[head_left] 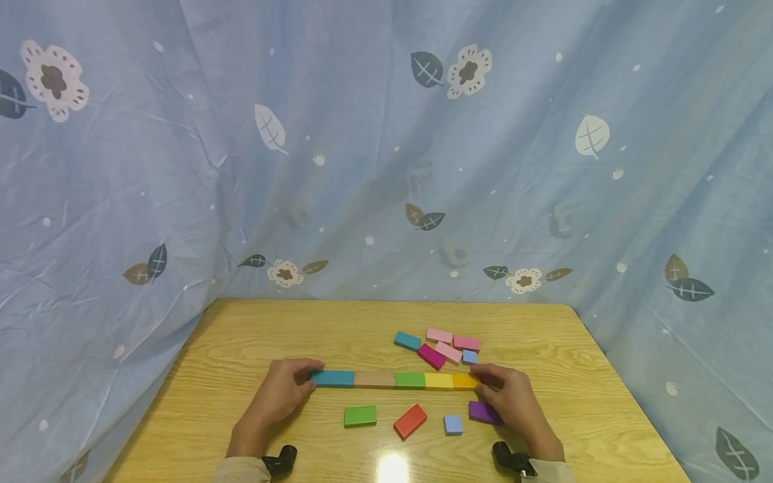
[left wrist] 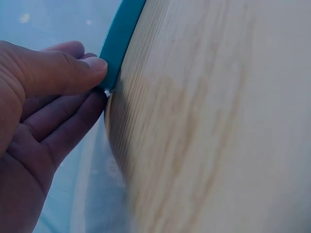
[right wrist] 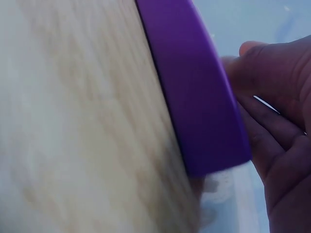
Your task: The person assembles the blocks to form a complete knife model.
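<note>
A straight row of blocks lies end to end on the table: a blue block (head_left: pixel 333 379), a tan block (head_left: pixel 374 380), a green block (head_left: pixel 410 380), a yellow block (head_left: pixel 439 381) and an orange block (head_left: pixel 464 382). At the row's left end, my left hand (head_left: pixel 282 389) pinches the blue block between thumb and fingers; the left wrist view shows the thumb on its near side. My right hand (head_left: pixel 513 397) holds the orange block's outer end. Just below that hand lies a purple block (right wrist: pixel 194 92), which hides the orange block in the right wrist view.
In front of the row lie a second green block (head_left: pixel 359 416), a red block (head_left: pixel 410 422) and a small light-blue block (head_left: pixel 453 424). Behind it is a loose group with a teal block (head_left: pixel 407 341), a magenta block (head_left: pixel 431 357) and several pink blocks (head_left: pixel 439 335). A patterned curtain (head_left: pixel 362 168) surrounds the table.
</note>
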